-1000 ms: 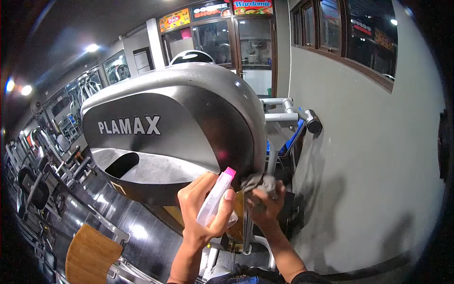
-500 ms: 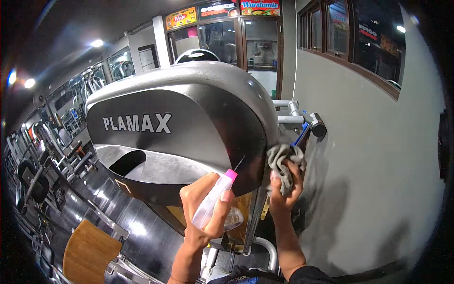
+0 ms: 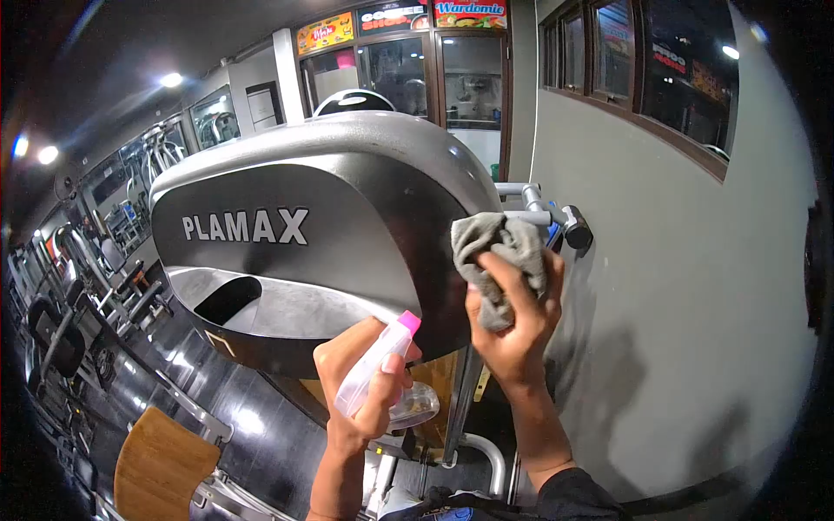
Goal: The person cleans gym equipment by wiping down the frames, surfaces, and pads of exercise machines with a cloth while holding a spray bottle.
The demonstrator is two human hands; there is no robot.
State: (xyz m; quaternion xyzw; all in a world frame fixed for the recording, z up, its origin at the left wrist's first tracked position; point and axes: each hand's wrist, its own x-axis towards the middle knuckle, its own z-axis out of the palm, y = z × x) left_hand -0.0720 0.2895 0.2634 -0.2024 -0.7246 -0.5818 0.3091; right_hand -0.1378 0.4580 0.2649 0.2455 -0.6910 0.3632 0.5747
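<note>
My left hand [image 3: 358,386] is closed around a clear spray bottle [image 3: 419,405] with a pink nozzle, which points up toward the dark housing of a PLAMAX gym machine [image 3: 347,234]. In my right hand [image 3: 521,334] is a bunched grey cloth [image 3: 497,260], with the fingers wrapped over it. The cloth is up at the right edge of the housing; whether it touches the surface I cannot tell. The housing has a silver rounded top, a black side panel and a dark oval recess at lower left.
A grey wall [image 3: 660,304] with dark windows runs along the right. Silver bars with a black end cap [image 3: 576,229] stick out behind the machine. At lower left stands a wooden pad [image 3: 165,469] on a metal frame, with more gym equipment beyond.
My right hand has lifted the cloth up and to the left, nearer the housing's edge. A thin streak of spray seen before at the nozzle is gone. The view has shifted slightly.
</note>
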